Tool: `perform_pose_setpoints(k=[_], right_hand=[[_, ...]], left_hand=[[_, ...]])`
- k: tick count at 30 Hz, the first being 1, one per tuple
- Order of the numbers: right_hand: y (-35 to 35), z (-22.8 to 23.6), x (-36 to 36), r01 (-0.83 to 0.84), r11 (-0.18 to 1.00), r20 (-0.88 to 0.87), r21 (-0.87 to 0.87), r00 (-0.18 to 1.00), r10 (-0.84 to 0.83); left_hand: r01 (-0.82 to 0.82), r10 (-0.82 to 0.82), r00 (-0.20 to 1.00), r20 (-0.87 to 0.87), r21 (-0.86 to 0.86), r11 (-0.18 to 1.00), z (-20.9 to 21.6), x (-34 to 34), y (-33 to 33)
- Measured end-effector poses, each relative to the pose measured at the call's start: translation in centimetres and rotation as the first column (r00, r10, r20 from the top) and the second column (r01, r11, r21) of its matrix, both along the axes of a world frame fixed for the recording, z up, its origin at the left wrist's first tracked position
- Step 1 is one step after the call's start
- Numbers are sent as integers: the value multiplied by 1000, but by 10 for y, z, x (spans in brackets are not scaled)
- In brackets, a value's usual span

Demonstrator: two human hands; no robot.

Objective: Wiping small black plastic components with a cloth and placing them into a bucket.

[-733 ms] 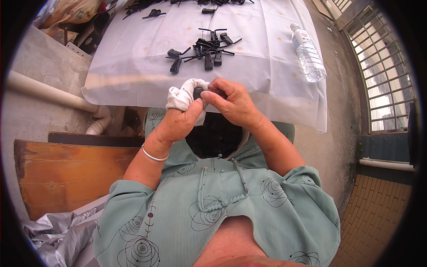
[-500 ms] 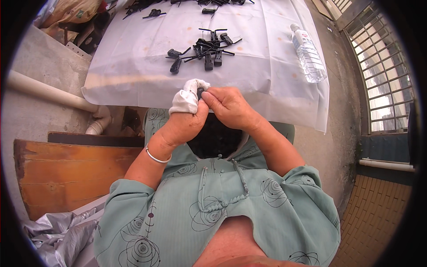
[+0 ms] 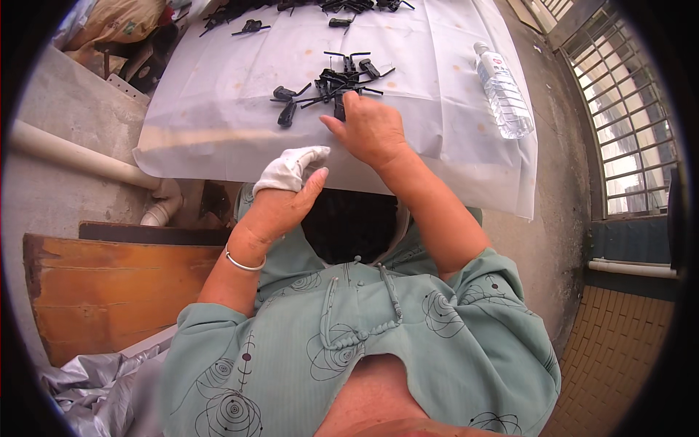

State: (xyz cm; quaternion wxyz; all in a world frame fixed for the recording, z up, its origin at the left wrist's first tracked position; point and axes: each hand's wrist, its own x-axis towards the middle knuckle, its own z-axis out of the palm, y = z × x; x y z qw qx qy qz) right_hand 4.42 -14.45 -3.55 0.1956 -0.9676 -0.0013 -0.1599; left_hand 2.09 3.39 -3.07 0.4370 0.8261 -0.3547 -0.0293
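Observation:
My right hand [image 3: 373,130] reaches over the near edge of a small pile of black plastic parts with thin arms [image 3: 331,79] on the covered table. Its thumb stands away from the fingers, whose tips are partly hidden among the parts; no held piece shows. Closer to me, my left hand [image 3: 290,182] hovers at the table's front edge. A white glove [image 3: 285,169] covers its fingers and leaves the thumb bare. Thumb and fingers are apart, with nothing visible between them. Below the hands, between my knees, is a pale-rimmed container [image 3: 402,227] with dark contents.
White translucent sheeting [image 3: 240,95] drapes the table. More black parts [image 3: 339,22] lie at its far side. A clear water bottle [image 3: 504,95] rests at the right. Left of me are a pipe [image 3: 87,154] and a wooden board [image 3: 124,288]; a barred window [image 3: 626,116] is at right.
My hands have separated. The right one has moved forward to the pile; the left has drawn slightly back and opened. The dark piece formerly between them is no longer visible there.

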Motion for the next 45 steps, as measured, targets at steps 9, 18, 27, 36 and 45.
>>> perform_pose_setpoints(k=[9,18,27,36,45], right_hand=[[-14,5,-47,-329,861,247,388,937,247],[-10,21,-63,-559,752,315,351,826,467],[-6,24,-75,-643,583,345,496,762,548],[3,20,-70,-661,690,537,295,712,453],[9,23,-79,-595,786,578,166,705,411]], left_hand=[[-298,-192,568,-800,-418,858,6,10,4],[-193,-400,532,-746,-567,801,18,-1,-20],[-288,-491,344,-800,-588,756,19,3,-7],[-456,-337,393,-856,-500,736,37,-11,-26],[-305,-287,638,-715,-576,758,20,-15,-30]])
